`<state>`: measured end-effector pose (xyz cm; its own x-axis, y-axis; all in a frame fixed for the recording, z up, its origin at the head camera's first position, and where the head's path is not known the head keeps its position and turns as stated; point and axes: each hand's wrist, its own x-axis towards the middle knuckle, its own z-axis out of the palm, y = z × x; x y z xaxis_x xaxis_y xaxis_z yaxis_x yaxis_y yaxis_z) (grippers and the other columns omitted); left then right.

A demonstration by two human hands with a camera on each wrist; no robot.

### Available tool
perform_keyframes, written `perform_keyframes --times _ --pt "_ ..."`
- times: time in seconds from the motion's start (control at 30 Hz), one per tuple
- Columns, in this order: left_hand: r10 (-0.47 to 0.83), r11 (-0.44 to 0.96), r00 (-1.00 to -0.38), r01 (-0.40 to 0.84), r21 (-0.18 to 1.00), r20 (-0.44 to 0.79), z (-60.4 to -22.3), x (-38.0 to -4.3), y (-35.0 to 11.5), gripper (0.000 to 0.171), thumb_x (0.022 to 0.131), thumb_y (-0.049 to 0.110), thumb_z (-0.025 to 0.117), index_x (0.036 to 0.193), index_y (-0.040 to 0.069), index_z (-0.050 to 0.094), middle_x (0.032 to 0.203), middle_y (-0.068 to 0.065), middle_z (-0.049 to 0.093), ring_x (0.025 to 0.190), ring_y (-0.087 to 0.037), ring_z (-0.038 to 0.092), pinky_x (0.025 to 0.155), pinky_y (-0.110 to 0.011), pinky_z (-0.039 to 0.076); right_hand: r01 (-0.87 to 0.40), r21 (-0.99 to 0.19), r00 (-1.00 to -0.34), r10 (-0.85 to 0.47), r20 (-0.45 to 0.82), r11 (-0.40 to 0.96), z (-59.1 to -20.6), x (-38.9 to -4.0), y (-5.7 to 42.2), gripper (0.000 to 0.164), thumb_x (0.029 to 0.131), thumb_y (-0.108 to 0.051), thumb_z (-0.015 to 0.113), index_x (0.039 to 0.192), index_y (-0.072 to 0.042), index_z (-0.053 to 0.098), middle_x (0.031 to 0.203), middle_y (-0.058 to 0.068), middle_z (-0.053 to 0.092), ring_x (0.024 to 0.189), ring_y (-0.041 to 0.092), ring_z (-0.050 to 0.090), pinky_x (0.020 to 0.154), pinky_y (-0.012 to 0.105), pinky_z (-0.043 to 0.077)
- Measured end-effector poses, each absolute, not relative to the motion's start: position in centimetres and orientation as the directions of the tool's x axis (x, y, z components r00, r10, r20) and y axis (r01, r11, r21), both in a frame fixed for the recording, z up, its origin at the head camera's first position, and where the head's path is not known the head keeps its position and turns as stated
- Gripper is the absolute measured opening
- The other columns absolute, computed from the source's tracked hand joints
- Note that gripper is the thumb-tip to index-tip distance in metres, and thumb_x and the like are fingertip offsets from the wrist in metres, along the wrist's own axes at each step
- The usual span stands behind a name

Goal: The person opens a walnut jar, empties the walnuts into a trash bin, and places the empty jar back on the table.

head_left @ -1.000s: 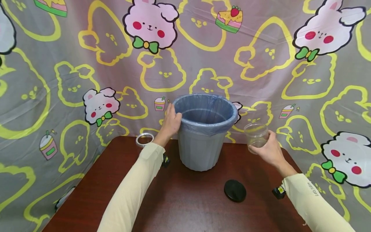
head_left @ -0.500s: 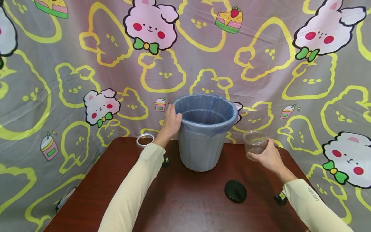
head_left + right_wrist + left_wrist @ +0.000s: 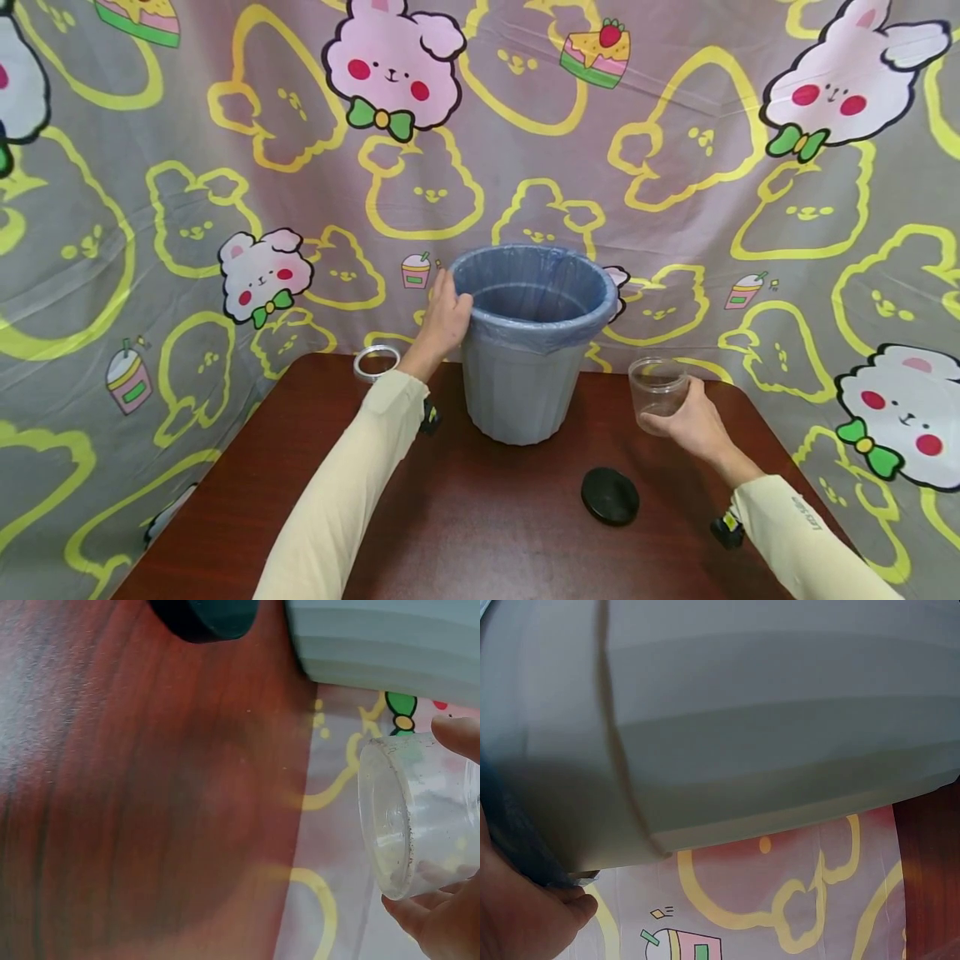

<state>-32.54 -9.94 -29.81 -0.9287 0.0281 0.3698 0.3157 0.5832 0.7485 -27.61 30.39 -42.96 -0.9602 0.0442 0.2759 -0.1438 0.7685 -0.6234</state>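
Note:
A grey trash can point(image 3: 521, 392), lined with a thin bluish bag point(image 3: 543, 337), stands upright on the table. My left hand point(image 3: 447, 317) grips its rim on the left side; the left wrist view shows fingers point(image 3: 570, 907) at the bag-covered edge. To the right of the can, my right hand point(image 3: 697, 421) holds a clear plastic jar point(image 3: 648, 400) around its side, with no lid on it. In the right wrist view the jar's base point(image 3: 390, 825) is off the tabletop. A round black lid point(image 3: 610, 496) lies on the table between the can and my right forearm.
Behind my left forearm stands another clear container with a silvery rim point(image 3: 377, 362), partly hidden. The dark red wooden table point(image 3: 487, 533) ends at a patterned curtain point(image 3: 540, 150) at the back and sides.
My right hand has lowered the clear jar toward the table. My left hand stays on the can's rim, and the black lid has not moved.

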Motion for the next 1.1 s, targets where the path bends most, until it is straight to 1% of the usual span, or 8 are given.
perform_keyframes --times 0.23,0.33,0.47,0.67,0.8,0.9,0.93,1.1 --pt "0.028 0.579 -0.928 0.319 0.75 0.373 -29.9 -32.5 -9.9 0.067 0.09 0.024 0.03 0.149 -0.004 0.013 0.157 -0.015 0.005 0.143 -0.025 0.006 0.113 -0.038 0.01 -0.191 -0.63 -0.96 -0.009 0.28 0.753 -44.2 -28.0 30.8 0.104 0.067 -0.037 0.085 0.137 0.008 0.022 0.124 0.027 0.042 0.106 0.043 0.05 0.081 0.051 0.043" --pt "0.028 0.578 -0.927 0.321 0.751 0.375 -30.0 -32.6 -9.9 0.067 0.09 0.024 0.03 0.148 -0.004 0.013 0.157 -0.015 0.005 0.143 -0.025 0.006 0.113 -0.038 0.01 -0.197 -0.638 -0.962 -0.021 0.272 0.744 -44.8 -28.1 31.0 0.101 0.067 -0.036 0.085 0.136 0.005 0.026 0.124 0.025 0.043 0.106 0.041 0.051 0.079 0.05 0.044" --pt "0.024 0.576 -0.926 0.321 0.752 0.377 -30.0 -32.7 -9.9 0.067 0.09 0.024 0.03 0.149 -0.004 0.013 0.157 -0.015 0.005 0.143 -0.025 0.006 0.113 -0.038 0.01 -0.186 -0.646 -0.966 -0.017 0.258 0.74 -45.3 -28.1 31.1 0.096 0.067 -0.038 0.085 0.133 0.004 0.029 0.12 0.024 0.047 0.103 0.039 0.054 0.076 0.047 0.046" --pt "0.021 0.575 -0.925 0.322 0.752 0.38 -30.0 -32.7 -10.0 0.068 0.089 0.024 0.031 0.148 -0.004 0.014 0.156 -0.015 0.006 0.143 -0.025 0.007 0.113 -0.038 0.01 -0.185 -0.651 -0.967 -0.018 0.254 0.737 -45.9 -28.3 31.3 0.088 0.066 -0.036 0.086 0.127 0.002 0.035 0.113 0.021 0.053 0.097 0.036 0.057 0.072 0.043 0.047" --pt "0.024 0.576 -0.925 0.324 0.75 0.38 -29.9 -32.8 -10.0 0.067 0.09 0.024 0.031 0.148 -0.005 0.014 0.156 -0.016 0.006 0.143 -0.026 0.007 0.113 -0.038 0.01 -0.153 -0.663 -0.975 -0.005 0.22 0.733 -46.6 -28.5 31.6 0.096 0.067 -0.038 0.085 0.131 0.004 0.028 0.116 0.023 0.049 0.099 0.038 0.055 0.074 0.044 0.046" --pt "0.028 0.576 -0.925 0.324 0.75 0.379 -29.9 -32.8 -10.0 0.067 0.089 0.024 0.031 0.148 -0.006 0.014 0.156 -0.016 0.006 0.143 -0.025 0.007 0.113 -0.038 0.01 -0.131 -0.666 -0.978 0.014 0.208 0.734 -47.0 -28.7 31.5 0.099 0.067 -0.04 0.085 0.132 0.006 0.026 0.118 0.025 0.047 0.101 0.041 0.054 0.076 0.047 0.046" --pt "0.028 0.574 -0.926 0.324 0.752 0.377 -29.9 -32.7 -10.0 0.067 0.089 0.024 0.031 0.148 -0.006 0.014 0.156 -0.016 0.005 0.143 -0.025 0.007 0.113 -0.038 0.01 -0.131 -0.669 -0.978 0.013 0.206 0.731 -47.1 -28.7 31.5 0.097 0.067 -0.04 0.084 0.131 0.006 0.028 0.118 0.026 0.048 0.102 0.041 0.055 0.077 0.048 0.046" --pt "0.029 0.573 -0.927 0.322 0.753 0.374 -29.8 -32.6 -10.0 0.068 0.089 0.024 0.031 0.148 -0.005 0.014 0.156 -0.015 0.005 0.143 -0.025 0.007 0.113 -0.038 0.01 -0.106 -0.67 -0.981 0.033 0.191 0.734 -47.6 -28.6 31.6 0.101 0.068 -0.041 0.083 0.132 0.01 0.024 0.119 0.03 0.045 0.106 0.045 0.051 0.082 0.051 0.044"
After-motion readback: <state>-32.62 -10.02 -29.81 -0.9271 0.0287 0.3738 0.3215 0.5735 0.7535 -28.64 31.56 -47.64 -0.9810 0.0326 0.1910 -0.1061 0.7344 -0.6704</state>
